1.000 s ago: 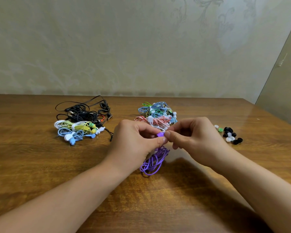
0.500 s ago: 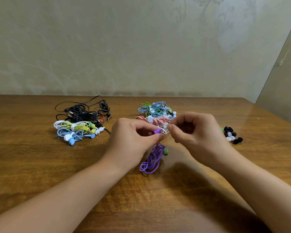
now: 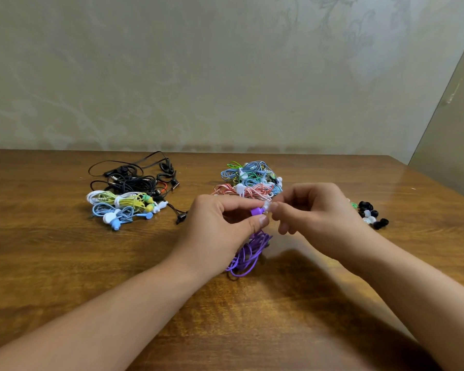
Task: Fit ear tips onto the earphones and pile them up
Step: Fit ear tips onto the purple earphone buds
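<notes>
My left hand (image 3: 220,226) pinches a purple earbud (image 3: 257,211) between thumb and forefinger above the table. Its coiled purple cable (image 3: 248,254) hangs down to the wood below. My right hand (image 3: 316,212) pinches a small pale ear tip (image 3: 269,206) right against the earbud's end. Loose black, white and green ear tips (image 3: 370,214) lie in a cluster to the right of my right hand.
A pile of black, yellow, white and blue earphones (image 3: 129,195) lies at the back left of the wooden table (image 3: 65,263). A second pile of blue, green and red-white earphones (image 3: 252,180) sits behind my hands. A wall rises behind the table.
Both hands rose slightly with the purple earbud. My right hand's fingertips shifted onto the earbud's end with the pale tip. The purple cable swung a little.
</notes>
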